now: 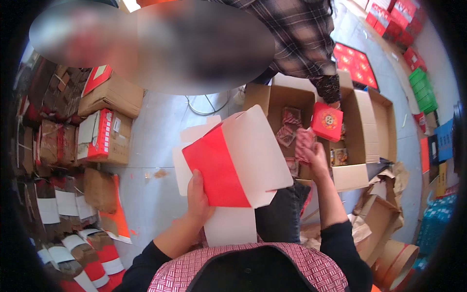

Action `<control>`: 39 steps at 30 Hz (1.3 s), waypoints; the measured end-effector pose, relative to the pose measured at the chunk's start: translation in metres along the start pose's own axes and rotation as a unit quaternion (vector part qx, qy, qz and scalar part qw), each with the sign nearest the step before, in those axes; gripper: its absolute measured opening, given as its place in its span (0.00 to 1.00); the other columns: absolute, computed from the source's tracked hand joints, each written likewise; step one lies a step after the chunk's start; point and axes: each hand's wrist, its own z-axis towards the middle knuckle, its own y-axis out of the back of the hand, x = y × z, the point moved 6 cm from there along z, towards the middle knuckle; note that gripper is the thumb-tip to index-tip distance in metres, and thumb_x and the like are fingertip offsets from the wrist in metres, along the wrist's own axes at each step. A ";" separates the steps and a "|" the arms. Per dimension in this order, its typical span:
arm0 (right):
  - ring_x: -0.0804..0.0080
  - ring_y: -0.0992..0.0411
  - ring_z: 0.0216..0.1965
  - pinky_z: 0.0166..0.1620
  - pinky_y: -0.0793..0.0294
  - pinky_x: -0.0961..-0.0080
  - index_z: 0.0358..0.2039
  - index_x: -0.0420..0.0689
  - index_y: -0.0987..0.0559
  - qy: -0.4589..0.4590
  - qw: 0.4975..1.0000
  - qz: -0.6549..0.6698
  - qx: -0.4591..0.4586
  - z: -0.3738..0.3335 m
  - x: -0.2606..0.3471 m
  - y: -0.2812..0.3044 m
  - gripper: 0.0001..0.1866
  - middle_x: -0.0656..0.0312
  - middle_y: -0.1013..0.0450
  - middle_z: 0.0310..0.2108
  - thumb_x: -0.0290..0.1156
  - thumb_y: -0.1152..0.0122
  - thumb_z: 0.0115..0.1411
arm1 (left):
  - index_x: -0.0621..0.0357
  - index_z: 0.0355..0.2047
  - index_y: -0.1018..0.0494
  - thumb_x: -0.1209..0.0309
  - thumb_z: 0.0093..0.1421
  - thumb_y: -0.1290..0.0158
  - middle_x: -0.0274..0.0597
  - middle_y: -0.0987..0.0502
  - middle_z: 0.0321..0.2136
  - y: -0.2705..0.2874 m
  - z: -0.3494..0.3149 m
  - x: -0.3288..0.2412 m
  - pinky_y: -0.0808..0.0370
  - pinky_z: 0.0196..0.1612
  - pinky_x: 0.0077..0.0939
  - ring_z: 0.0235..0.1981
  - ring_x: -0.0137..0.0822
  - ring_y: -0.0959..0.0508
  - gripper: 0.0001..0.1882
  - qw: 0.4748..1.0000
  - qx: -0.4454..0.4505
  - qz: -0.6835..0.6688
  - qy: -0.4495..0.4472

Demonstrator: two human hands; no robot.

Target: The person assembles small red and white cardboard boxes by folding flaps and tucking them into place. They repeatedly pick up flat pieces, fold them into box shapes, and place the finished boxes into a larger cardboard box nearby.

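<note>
My left hand [198, 200] grips a red and white folding carton [216, 168] by its near left side. The carton is tilted, with its white flaps standing out. To the right, my right hand [318, 163] is closed on a pink-red patterned packet [305, 143], held over the near part of an open cardboard box [294, 95]. Similar packets [290, 119] lie inside that box. Just beyond my right hand is a red square box with a round emblem [327, 122], at the end of another person's dark sleeve [328, 90]; that person's fingers are mostly hidden.
A second open cardboard box [365, 129] stands at the right, with small packs [339, 156] inside. Crumpled brown paper [360, 228] lies nearer me. Stacked cartons [104, 134] line the left. A green crate [422, 90] sits far right. The co-worker in plaid [296, 34] stands opposite.
</note>
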 end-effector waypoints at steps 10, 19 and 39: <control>0.53 0.31 0.42 0.43 0.29 0.62 0.47 0.39 0.31 0.450 0.679 -0.572 -0.097 -0.218 0.328 -0.130 0.30 0.49 0.31 0.41 0.38 0.32 0.46 | 0.65 0.55 0.39 0.55 0.68 0.59 0.43 0.30 0.51 -0.031 -0.012 0.026 0.30 0.55 0.31 0.52 0.34 0.28 0.26 0.996 0.034 -0.057 -0.057; 0.51 0.29 0.41 0.45 0.29 0.62 0.36 0.39 0.24 0.519 0.700 -0.483 -0.083 -0.222 0.299 -0.146 0.09 0.49 0.28 0.36 0.30 0.44 0.58 | 0.64 0.50 0.36 0.49 0.68 0.64 0.46 0.24 0.40 -0.026 -0.015 0.044 0.23 0.37 0.35 0.33 0.40 0.21 0.28 0.994 0.079 -0.018 -0.068; 0.62 0.40 0.59 0.61 0.41 0.64 0.66 0.38 0.54 0.361 0.932 -0.025 0.006 -0.279 0.144 -0.047 0.36 0.48 0.42 0.59 0.22 0.50 0.60 | 0.51 0.66 0.47 0.66 0.64 0.48 0.40 0.37 0.59 -0.036 -0.074 0.045 0.35 0.57 0.26 0.51 0.25 0.32 0.32 0.952 0.289 0.084 -0.048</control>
